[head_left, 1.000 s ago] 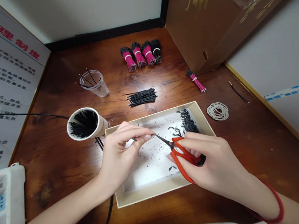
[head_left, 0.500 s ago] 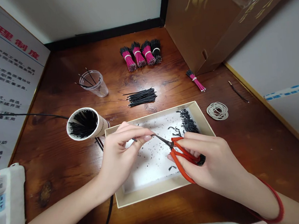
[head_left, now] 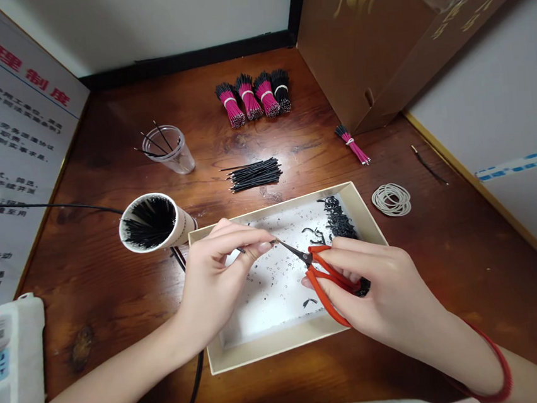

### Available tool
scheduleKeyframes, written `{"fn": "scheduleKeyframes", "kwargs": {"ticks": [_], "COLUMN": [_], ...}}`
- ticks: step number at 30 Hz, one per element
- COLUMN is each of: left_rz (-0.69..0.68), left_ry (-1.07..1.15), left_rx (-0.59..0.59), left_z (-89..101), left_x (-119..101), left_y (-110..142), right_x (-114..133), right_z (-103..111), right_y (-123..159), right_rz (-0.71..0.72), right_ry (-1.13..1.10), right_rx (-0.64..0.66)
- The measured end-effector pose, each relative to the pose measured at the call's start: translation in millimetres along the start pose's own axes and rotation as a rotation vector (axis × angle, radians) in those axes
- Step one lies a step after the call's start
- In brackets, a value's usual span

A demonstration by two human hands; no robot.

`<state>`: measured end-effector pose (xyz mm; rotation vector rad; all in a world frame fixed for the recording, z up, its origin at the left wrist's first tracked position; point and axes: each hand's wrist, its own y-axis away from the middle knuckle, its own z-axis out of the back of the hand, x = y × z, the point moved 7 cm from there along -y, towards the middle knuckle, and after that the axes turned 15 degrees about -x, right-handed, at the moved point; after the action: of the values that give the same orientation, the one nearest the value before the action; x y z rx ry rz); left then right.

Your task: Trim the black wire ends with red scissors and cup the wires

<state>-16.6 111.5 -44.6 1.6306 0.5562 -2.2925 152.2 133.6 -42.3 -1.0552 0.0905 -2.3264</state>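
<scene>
My left hand [head_left: 230,265] is closed in a pinch over the shallow box [head_left: 264,357]. Between its thumb and forefinger is a short black wire [head_left: 241,250], mostly hidden by the fingers. My right hand [head_left: 375,280] grips a pair of scissors [head_left: 326,284] by their orange-red handles. The narrow dark blades point left and their tips meet the wire's end at my left fingertips. Inside the box, tiny dark scraps are scattered on the white bottom, and a heap of black clippings [head_left: 339,219] lies at its far right corner.
Behind the box lie loose black wires [head_left: 255,174] and several banded bundles [head_left: 251,98]. A paper cup [head_left: 183,229] full of black wires and a clear plastic cup [head_left: 181,159] stand left. Rubber bands [head_left: 390,200] and a small pink bundle [head_left: 352,145] lie right. A power strip [head_left: 26,351] sits front left.
Both hands stay nearly in place, with the scissor tips still at the wire's end. The scissor handles look very slightly shifted.
</scene>
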Motion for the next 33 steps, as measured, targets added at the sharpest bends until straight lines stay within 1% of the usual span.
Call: {"fn": "scheduleKeyframes", "kwargs": {"ticks": [9,21,33], "left_rz": [0.005,-0.026,-0.02], "left_ry": [-0.002,-0.012,-0.012], "left_rx": [-0.01,0.011,0.014], "left_z": [-0.2,-1.5,-1.2], "left_x": [1.3,-0.6,-0.6], "left_y": [0.2,0.4,0.0], "right_x": [2.0,1.9,0.5], "right_z": [0.6,0.0,-0.9], "right_y": [-2.7,-1.7,-1.0], "right_rz": [-0.013,-0.006,-0.015], "right_ry": [0.014,0.014,-0.024], "right_rx": [-0.009,0.003,0.016]}}
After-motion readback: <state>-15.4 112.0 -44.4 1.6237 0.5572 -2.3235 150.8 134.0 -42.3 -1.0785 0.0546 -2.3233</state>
